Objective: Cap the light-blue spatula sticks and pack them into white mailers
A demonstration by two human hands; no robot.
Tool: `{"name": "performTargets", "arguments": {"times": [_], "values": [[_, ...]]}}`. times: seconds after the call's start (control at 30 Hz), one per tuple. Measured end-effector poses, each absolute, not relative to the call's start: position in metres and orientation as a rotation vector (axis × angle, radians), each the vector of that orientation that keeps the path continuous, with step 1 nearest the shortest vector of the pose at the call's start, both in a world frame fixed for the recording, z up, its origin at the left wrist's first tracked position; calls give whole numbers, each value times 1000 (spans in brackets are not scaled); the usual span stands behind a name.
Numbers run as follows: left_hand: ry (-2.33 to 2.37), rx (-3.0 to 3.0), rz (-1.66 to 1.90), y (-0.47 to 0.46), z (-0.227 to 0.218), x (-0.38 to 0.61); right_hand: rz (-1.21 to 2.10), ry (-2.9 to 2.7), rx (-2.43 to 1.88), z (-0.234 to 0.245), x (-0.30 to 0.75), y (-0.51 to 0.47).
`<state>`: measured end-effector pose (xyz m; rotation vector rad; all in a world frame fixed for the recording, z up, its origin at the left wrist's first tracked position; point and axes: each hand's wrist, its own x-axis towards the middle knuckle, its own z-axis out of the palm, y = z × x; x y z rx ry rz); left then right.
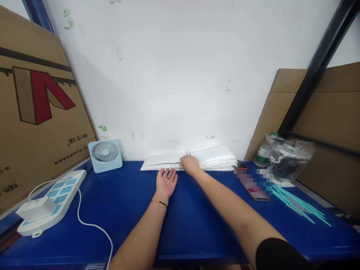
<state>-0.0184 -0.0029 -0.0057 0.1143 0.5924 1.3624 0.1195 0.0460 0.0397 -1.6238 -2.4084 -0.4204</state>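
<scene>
Against the wall at the back of the table lies a stack of flat white padded mailers [216, 154], fanned out to the right. My right hand [190, 164] reaches to the middle of the stack, its fingers curled over a white mailer [165, 158] on the left part; the fingertips are partly hidden. My left hand [166, 182] rests palm up just in front of the stack, fingers spread and slightly bent, holding nothing.
On the left stand a light-blue fan [105, 155] and a white power strip [60, 198] with a charger and cable. At right are a phone [254, 187], turquoise strips [300, 204], a bottle [263, 154] and a plastic bag [292, 157]. Cardboard [30, 157] flanks the blue table [123, 210].
</scene>
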Motion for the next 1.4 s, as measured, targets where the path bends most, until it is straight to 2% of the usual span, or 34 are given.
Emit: {"name": "performTargets", "arguments": {"times": [0.2, 0.37, 0.53, 0.67, 1.07, 1.4], "values": [[610, 129, 1450, -3, -1, -16, -349, -2431, -1504, 38, 149, 8], [644, 44, 1587, -2, 3, -7, 28, -2544, -1156, 0, 209, -50], [633, 306, 1754, -19, 20, 10, 432, -2327, -1246, -19, 239, -60], [625, 514, 1745, -37, 42, 21, 608, -2239, -1313, -24, 243, -50], [617, 739, 1783, -56, 85, 28, 500, -2286, -1344, -23, 232, -51], [682, 824, 1871, -65, 136, -7, 379, -2288, -1377, -19, 223, -54]]}}
